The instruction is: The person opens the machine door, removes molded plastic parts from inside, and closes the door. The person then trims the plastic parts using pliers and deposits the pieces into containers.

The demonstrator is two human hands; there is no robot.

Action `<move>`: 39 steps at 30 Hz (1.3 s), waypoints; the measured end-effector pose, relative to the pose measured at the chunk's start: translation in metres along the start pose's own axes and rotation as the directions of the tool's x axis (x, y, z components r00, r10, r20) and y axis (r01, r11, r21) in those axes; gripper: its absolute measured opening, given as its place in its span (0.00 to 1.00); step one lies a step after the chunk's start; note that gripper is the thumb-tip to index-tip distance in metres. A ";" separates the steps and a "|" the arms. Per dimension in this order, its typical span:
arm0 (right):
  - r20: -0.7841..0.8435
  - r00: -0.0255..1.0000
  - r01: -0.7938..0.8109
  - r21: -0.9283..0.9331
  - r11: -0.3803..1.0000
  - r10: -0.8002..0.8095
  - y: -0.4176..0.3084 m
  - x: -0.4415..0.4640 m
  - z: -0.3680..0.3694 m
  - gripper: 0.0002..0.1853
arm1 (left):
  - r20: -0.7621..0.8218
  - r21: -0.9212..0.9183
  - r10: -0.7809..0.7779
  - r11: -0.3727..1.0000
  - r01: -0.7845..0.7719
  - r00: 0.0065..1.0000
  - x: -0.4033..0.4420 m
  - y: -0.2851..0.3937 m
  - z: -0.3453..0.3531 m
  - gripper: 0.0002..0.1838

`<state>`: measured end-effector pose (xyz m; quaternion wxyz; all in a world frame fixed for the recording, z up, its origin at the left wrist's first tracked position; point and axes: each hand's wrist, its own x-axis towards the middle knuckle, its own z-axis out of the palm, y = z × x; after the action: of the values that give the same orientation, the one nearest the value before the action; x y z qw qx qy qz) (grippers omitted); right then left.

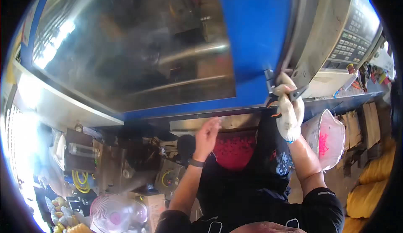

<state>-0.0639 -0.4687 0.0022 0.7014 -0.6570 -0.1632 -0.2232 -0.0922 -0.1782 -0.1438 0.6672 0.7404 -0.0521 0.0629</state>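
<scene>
My right hand (289,111), in a white knitted glove, is closed around the grey door handle (299,92) at the right edge of a blue machine door (258,27). A metal latch piece (269,80) sits just left of its fingers. Beside the glove shows a thin curved orange-and-black piece (275,114); whether the hand holds it too I cannot tell. My left hand (207,137) is bare, with a dark band on the wrist. Its fingers are loosely bent and apart from anything, in front of the door's lower edge. The large door window (138,44) is blurred.
A control panel (350,44) with keys is at the upper right. Below it stands a white sack (310,128) with pink material inside. Red-pink material (235,149) lies below the machine between my legs. A fan (113,216) and yellow bundles (369,195) stand at the sides.
</scene>
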 end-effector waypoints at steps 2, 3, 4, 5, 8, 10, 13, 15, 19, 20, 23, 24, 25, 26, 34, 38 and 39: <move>-0.047 0.982 -0.147 0.411 0.900 0.182 0.003 0.003 0.011 0.16 | -0.082 0.013 0.118 0.993 -0.118 0.990 0.011 0.038 -0.010 0.17; -0.094 0.962 -0.183 0.481 0.858 0.258 0.000 0.009 0.018 0.16 | -0.122 0.002 0.138 0.990 -0.139 0.983 0.015 0.047 -0.016 0.18; -0.130 0.934 -0.213 0.549 0.808 0.334 -0.004 0.018 0.025 0.17 | -0.164 -0.009 0.156 0.987 -0.160 0.974 0.020 0.061 -0.020 0.19; -0.156 0.898 -0.237 0.615 0.752 0.411 -0.005 0.025 0.028 0.17 | -0.195 0.003 0.171 0.985 -0.174 0.966 0.022 0.077 -0.023 0.20; 0.169 0.659 -0.447 0.872 0.200 0.733 0.044 0.043 0.029 0.14 | -0.203 0.065 0.262 0.965 -0.254 0.943 0.031 0.104 -0.037 0.24; 0.421 0.487 -0.679 0.734 0.029 0.765 0.056 0.059 0.031 0.09 | -0.196 0.023 0.259 0.966 -0.259 0.946 0.035 0.116 -0.043 0.26; 0.389 0.773 -0.500 0.860 0.103 0.501 0.028 0.087 0.050 0.08 | -0.193 0.010 0.295 0.954 -0.298 0.936 0.042 0.126 -0.043 0.31; 0.492 0.732 -0.539 0.841 -0.040 0.472 0.047 0.096 0.064 0.12 | -0.194 -0.012 0.318 0.945 -0.326 0.928 0.048 0.131 -0.040 0.32; 0.464 0.656 -0.702 0.665 0.256 0.596 0.086 0.120 0.095 0.10 | -0.187 -0.047 0.440 0.889 -0.456 0.878 0.059 0.128 -0.035 0.32; 0.423 0.728 -0.678 0.561 0.475 0.540 0.096 0.131 0.100 0.09 | -0.166 0.008 0.456 0.887 -0.461 0.874 0.062 0.128 -0.034 0.32; 0.344 0.827 -0.532 0.226 0.816 0.444 0.098 0.192 0.105 0.08 | -0.184 0.123 0.404 0.914 -0.387 0.896 0.073 0.150 -0.020 0.28; 0.299 0.861 -0.471 0.169 0.866 0.410 0.096 0.216 0.110 0.07 | -0.205 0.173 0.401 0.913 -0.370 0.893 0.077 0.146 -0.022 0.26; 0.302 0.906 -0.371 0.236 0.898 0.295 0.154 0.248 0.122 0.08 | -0.225 0.221 0.401 0.908 -0.354 0.888 0.081 0.141 -0.025 0.24; 0.146 0.945 -0.305 0.061 0.950 0.294 0.135 0.263 0.124 0.07 | -0.247 0.269 0.400 0.903 -0.335 0.883 0.086 0.136 -0.029 0.22; 0.011 0.977 -0.148 -0.691 0.708 0.215 0.244 0.450 0.166 0.19 | -0.424 0.440 0.663 0.746 -0.500 0.617 0.113 0.097 -0.038 0.16; 0.091 0.987 -0.013 -0.778 0.628 0.133 0.273 0.488 0.196 0.18 | -0.542 0.427 0.653 0.756 -0.496 0.529 0.121 0.097 -0.036 0.23; 0.071 0.984 -0.047 -0.785 0.617 0.165 0.294 0.510 0.206 0.17 | -0.550 0.404 0.643 0.763 -0.505 0.532 0.122 0.097 -0.038 0.26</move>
<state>0.5364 -0.3028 0.0357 0.3462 -0.9180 -0.0584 -0.1846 0.0120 -0.1500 -0.0251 0.5055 0.6699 -0.0476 0.5417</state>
